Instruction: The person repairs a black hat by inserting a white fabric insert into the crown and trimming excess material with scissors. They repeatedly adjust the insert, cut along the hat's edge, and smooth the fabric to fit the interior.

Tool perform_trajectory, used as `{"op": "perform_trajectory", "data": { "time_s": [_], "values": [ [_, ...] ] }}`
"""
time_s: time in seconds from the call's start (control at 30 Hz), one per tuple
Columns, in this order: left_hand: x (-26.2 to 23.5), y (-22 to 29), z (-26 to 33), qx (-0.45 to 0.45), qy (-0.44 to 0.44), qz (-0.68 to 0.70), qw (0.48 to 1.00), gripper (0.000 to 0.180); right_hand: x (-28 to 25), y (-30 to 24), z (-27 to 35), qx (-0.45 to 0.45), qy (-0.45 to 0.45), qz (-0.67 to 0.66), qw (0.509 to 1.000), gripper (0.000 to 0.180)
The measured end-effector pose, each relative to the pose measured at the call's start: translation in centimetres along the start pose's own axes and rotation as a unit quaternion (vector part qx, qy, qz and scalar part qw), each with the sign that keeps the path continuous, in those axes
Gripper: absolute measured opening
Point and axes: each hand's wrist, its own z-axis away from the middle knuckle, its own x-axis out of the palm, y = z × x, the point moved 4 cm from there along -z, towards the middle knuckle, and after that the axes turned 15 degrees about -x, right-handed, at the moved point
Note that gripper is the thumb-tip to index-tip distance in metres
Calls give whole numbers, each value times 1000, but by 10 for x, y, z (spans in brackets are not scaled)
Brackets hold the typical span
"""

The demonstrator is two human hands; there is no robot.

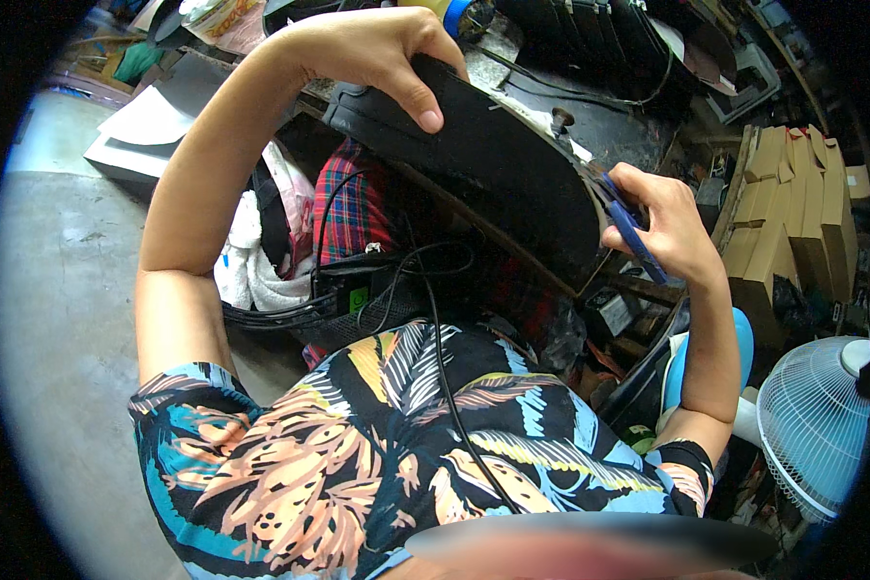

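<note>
Black flat piece (493,155), stiff sheet material with a curved right edge, held up in mid-air at the centre of the view, above the lap and in front of a cluttered worktop (609,126). It slopes from upper left down to lower right.

Left hand (377,53): grip closed over the piece's far left end, thumb pressed on the near face, fingers wrapped round the top edge. Forearm runs down the left side of the frame.

Right hand (662,217): grip closed on blue-handled scissors (623,217), fingers through the loops. The blades meet the piece's curved right edge (whether they are open or shut on the material I cannot tell; that spot is small and dark).

Near: patterned leaf-print shirt (387,445) fills the lower centre, with a thin black cable (445,377) running up across it toward a black basket (329,309).

Behind the piece, centre left: red plaid cloth (353,208) and white fabric (251,261), bundled in or beside that basket.

Right side: stack of brown cardboard pieces (793,213), standing on edge, well apart from the hands. Lower right: white fan (812,420) with a wire grille. Just left of it, a blue rounded thing (681,362), partly hidden by the right forearm.

Left: bare grey concrete floor (58,319). Far left, grey and white sheets (150,126) lie flat on it.
</note>
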Motion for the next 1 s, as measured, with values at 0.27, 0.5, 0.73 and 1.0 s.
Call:
{"op": "perform_trajectory", "data": {
  "time_s": [0.27, 0.5, 0.73, 1.0],
  "values": [
    [-1, 7, 0, 6, 43, -64, 997, 39, 14, 7, 5, 68, -9, -252, 965, 30],
    [-2, 9, 1, 41, 92, -103, 990, 41, 8, 6, 10, 45, -27, -114, 992, 38],
    [0, 16, 6, 56, 156, -142, 976, 41, 11, 18, 23, 118, -47, -226, 966, 43],
    [10, 30, 12, 125, 284, -176, 934, 59, 5, 19, 9, 51, -70, -60, 994, 64]
  ]
}}
